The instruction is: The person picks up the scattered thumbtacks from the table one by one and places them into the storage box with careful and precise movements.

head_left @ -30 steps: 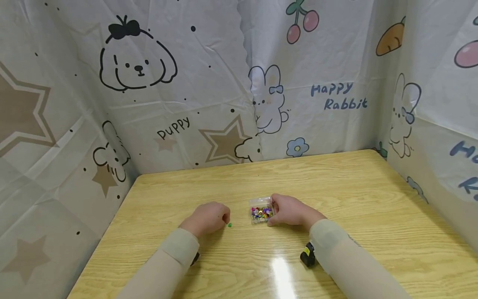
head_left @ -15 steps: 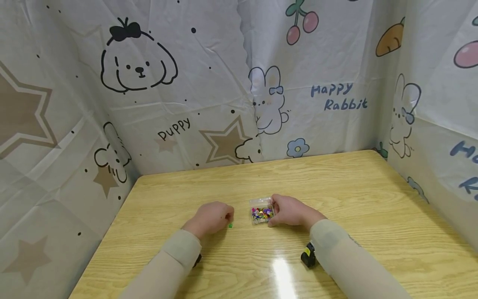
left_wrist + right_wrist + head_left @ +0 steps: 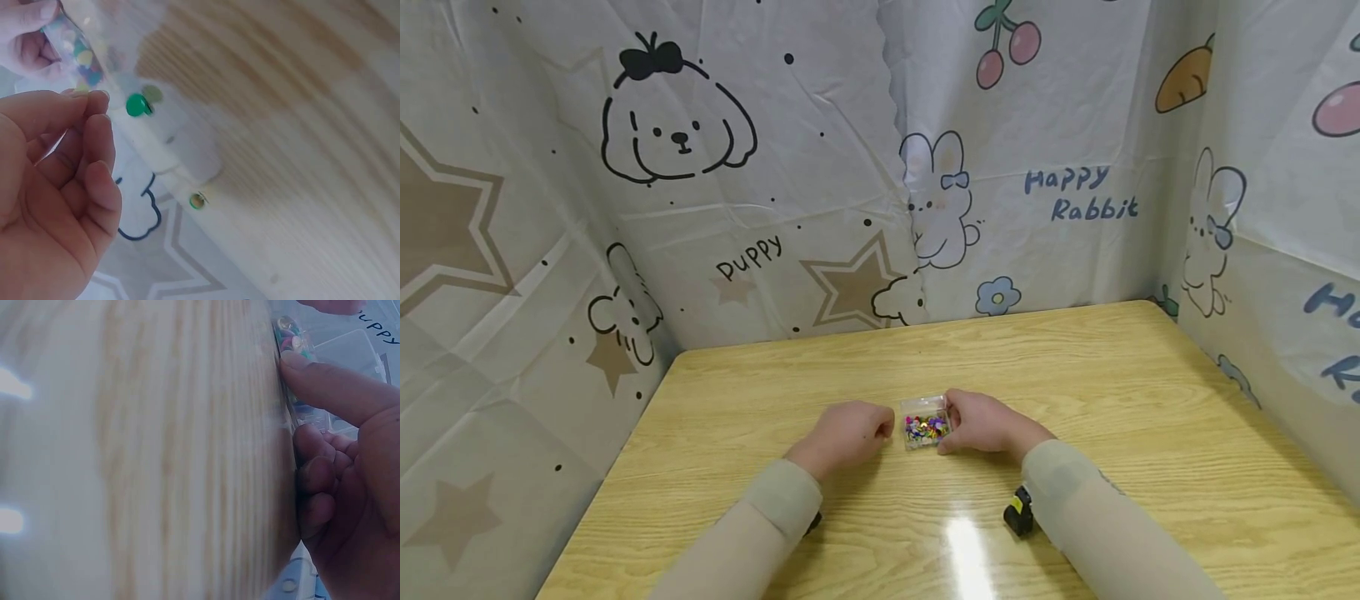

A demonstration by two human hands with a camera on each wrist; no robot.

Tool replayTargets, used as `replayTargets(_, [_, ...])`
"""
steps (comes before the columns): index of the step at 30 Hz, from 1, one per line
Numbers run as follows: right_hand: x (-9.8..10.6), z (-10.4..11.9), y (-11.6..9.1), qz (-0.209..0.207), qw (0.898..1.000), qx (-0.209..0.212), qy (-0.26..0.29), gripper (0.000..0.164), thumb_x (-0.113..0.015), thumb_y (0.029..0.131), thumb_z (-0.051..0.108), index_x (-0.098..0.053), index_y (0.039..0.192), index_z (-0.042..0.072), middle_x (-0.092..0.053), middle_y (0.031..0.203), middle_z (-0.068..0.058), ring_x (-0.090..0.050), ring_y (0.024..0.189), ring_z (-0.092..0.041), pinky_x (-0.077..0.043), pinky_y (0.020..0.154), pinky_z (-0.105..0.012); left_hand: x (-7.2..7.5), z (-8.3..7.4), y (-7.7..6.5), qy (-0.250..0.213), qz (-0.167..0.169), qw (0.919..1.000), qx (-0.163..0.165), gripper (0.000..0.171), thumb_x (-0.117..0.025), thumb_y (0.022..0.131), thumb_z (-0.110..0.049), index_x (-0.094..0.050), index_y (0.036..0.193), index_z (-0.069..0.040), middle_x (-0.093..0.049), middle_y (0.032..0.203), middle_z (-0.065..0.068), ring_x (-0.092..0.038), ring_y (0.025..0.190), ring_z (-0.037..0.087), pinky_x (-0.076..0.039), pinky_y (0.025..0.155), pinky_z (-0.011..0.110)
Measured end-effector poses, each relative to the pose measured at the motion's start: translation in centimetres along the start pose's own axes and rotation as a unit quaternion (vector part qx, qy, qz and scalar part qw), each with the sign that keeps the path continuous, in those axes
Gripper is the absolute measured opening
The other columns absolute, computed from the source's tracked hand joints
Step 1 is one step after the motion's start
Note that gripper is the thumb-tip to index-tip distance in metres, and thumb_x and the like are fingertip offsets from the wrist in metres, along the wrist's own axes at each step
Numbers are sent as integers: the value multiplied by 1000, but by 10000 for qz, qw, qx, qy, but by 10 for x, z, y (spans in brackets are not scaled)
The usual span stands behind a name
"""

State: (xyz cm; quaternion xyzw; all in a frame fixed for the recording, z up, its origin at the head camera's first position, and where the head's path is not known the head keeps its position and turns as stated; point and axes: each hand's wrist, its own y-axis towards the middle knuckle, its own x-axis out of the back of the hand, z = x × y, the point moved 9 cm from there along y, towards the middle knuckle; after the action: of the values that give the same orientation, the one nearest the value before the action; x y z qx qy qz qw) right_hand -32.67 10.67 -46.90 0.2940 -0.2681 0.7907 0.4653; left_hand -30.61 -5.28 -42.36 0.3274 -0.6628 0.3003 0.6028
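Observation:
A small clear plastic box (image 3: 923, 444) of multicoloured thumbtacks (image 3: 927, 427) stands on the table with its lid raised at the back. My right hand (image 3: 985, 423) grips its right side, thumb in front and fingers behind. Just left of the box is my left hand (image 3: 852, 433), fingers curled and thumb tip against the index finger; nothing shows between them. In the left wrist view, one green thumbtack (image 3: 137, 105) lies on the table close to the left fingertips. A second green-rimmed thumbtack (image 3: 197, 201) lies farther off, underside showing. Both are hidden behind the hand in the head view.
The light wood table (image 3: 1045, 367) reaches back to a white printed curtain (image 3: 820, 167) that encloses it behind and on both sides. A black wrist camera (image 3: 1018, 512) hangs under the right sleeve. Light glares off the table near the front.
My left hand has moved right toward the box, and the green thumbtack seen beside it earlier is now covered by the hand in the head view. The right hand and box have stayed put.

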Motion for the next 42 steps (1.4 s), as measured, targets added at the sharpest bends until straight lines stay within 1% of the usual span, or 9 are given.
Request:
replayTargets(7, [-1, 2, 0, 17, 9999, 95, 44, 44, -88, 78, 30, -54, 99, 12, -55, 76, -2, -48, 64, -16, -40, 62, -34, -3, -15, 8, 24, -1, 9999, -168, 15, -66, 93, -8, -66, 87, -22, -63, 79, -11, -54, 66, 7, -48, 61, 28])
replayTargets(12, [-1, 1, 1, 8, 10000, 60, 23, 45, -88, 78, 31, -54, 100, 13, -56, 76, -2, -49, 64, -16, -41, 62, -34, -4, -23, 11, 43, -102, 9993, -370, 15, -66, 95, -10, -66, 86, -22, -61, 76, -12, -53, 64, 5, -47, 59, 26])
replayTargets(17, [-1, -1, 1, -11, 10000, 47, 25, 45, -88, 78, 31, -54, 101, 13, -56, 76, -2, -49, 64, -16, -41, 62, -33, -1, -29, 11, 32, -239, 9984, -502, 18, -66, 95, -9, -64, 83, -22, -60, 75, -12, -51, 63, 4, -46, 58, 24])
replayTargets(24, [0, 1, 1, -23, 10000, 66, 39, 45, -89, 77, 31, -54, 99, 13, -56, 76, -2, -49, 64, -15, -41, 61, -33, 0, -28, 14, -25, -244, 9991, -341, 14, -66, 96, -10, -67, 87, -21, -63, 79, -11, -53, 64, 3, -48, 60, 24])
replayTargets(33, [0, 0, 1, -14, 10000, 58, 37, 45, -88, 78, 31, -54, 101, 13, -56, 77, -2, -49, 64, -15, -41, 62, -33, -4, -29, 18, 169, -90, 9992, -354, 24, -65, 96, -9, -65, 78, -24, -55, 71, -11, -49, 62, 7, -43, 55, 25])
replayTargets(36, [1, -1, 1, -24, 10000, 35, 31, 45, -88, 78, 31, -54, 101, 14, -56, 77, -2, -49, 64, -15, -41, 62, -33, -4, -28, 17, 143, -65, 9993, -333, 24, -65, 97, -11, -66, 77, -24, -56, 71, -11, -48, 62, 7, -44, 55, 25])
replayTargets(38, [1, 0, 1, -24, 10000, 30, 34, 45, -88, 78, 31, -54, 100, 13, -56, 77, -2, -49, 64, -15, -41, 62, -33, -4, -27, 16, 87, -60, 9994, -342, 23, -65, 98, -11, -70, 80, -23, -60, 74, -11, -50, 63, 7, -45, 57, 25])
replayTargets(40, [1, 0, 1, -5, 10000, 27, 28, 45, -88, 78, 32, -54, 101, 13, -56, 77, -2, -49, 65, -16, -41, 62, -33, -4, -26, 13, -1, -102, 9993, -363, 19, -63, 98, -10, -74, 88, -22, -66, 82, -10, -56, 68, 6, -48, 61, 25])
replayTargets(42, [1, 0, 0, 21, 10000, 33, 18, 45, -88, 78, 32, -54, 101, 13, -56, 77, -2, -49, 65, -15, -41, 62, -33, -2, -22, 10, -85, -153, 9992, -349, 19, -61, 98, -8, -76, 97, -21, -71, 92, -9, -62, 76, 6, -52, 65, 27])
